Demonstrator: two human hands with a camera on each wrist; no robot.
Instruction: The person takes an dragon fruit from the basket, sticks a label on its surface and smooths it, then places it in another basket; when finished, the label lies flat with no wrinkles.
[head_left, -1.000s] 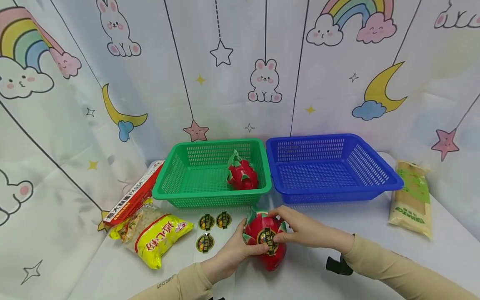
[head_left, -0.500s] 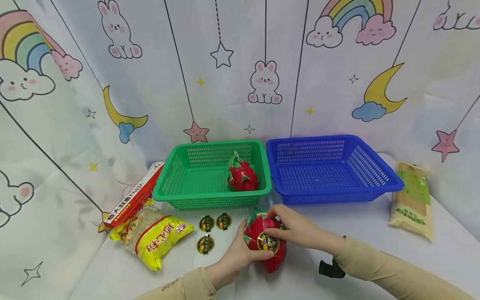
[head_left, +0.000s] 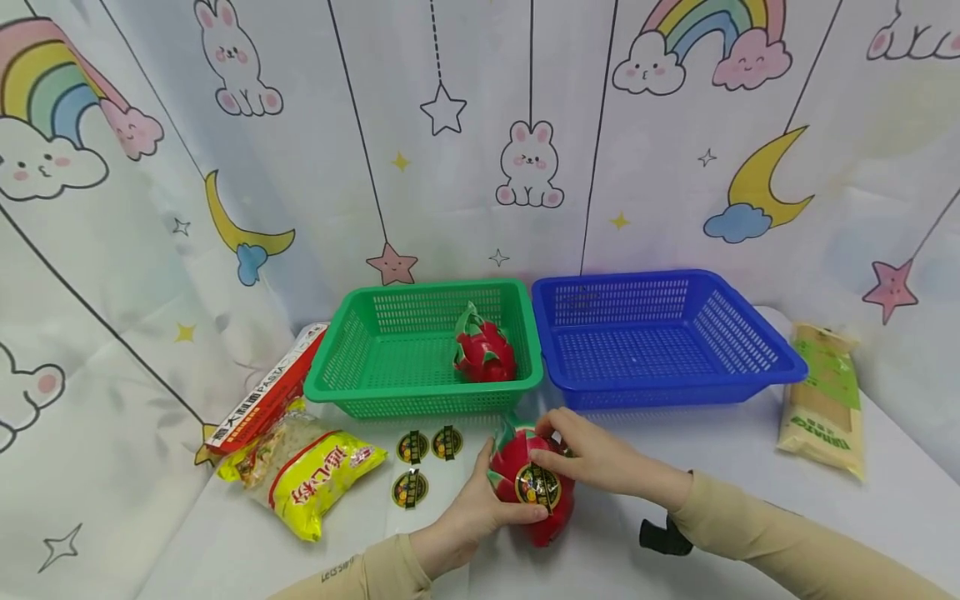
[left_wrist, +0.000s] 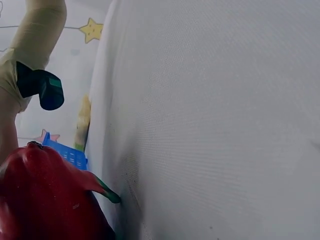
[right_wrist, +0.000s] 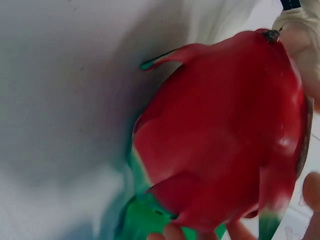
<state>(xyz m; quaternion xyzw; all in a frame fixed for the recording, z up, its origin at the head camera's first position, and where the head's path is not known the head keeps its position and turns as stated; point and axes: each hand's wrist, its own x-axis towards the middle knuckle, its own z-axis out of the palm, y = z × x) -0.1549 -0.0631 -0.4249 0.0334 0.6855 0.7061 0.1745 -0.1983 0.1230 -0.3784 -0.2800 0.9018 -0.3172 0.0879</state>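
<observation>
A red dragon fruit [head_left: 555,527] with green-tipped scales sits on the white table in the head view, a round black-and-gold sticker [head_left: 537,486] on its upper face. My left hand [head_left: 474,510] grips it from the left, the thumb lying along the sticker's lower edge. From the right, my right hand [head_left: 592,454] curls its fingers over the far side, its thumb resting by the sticker's upper edge. The fruit's smooth red side [right_wrist: 215,125] fills much of the right wrist view. In the left wrist view its end [left_wrist: 50,200] is at lower left.
Several similar stickers [head_left: 410,489] lie left of the hands. Behind stand a green basket [head_left: 420,392] holding another dragon fruit [head_left: 486,352] and a blue basket [head_left: 675,385]. A yellow food bag [head_left: 307,479] and a red pasta box [head_left: 266,392] lie left, a tan packet [head_left: 823,400] right.
My right hand has shifted slightly left, its thumb moving from the sticker's right side to its upper edge. My left thumb has slid a little right. Between the last two frames little differs.
</observation>
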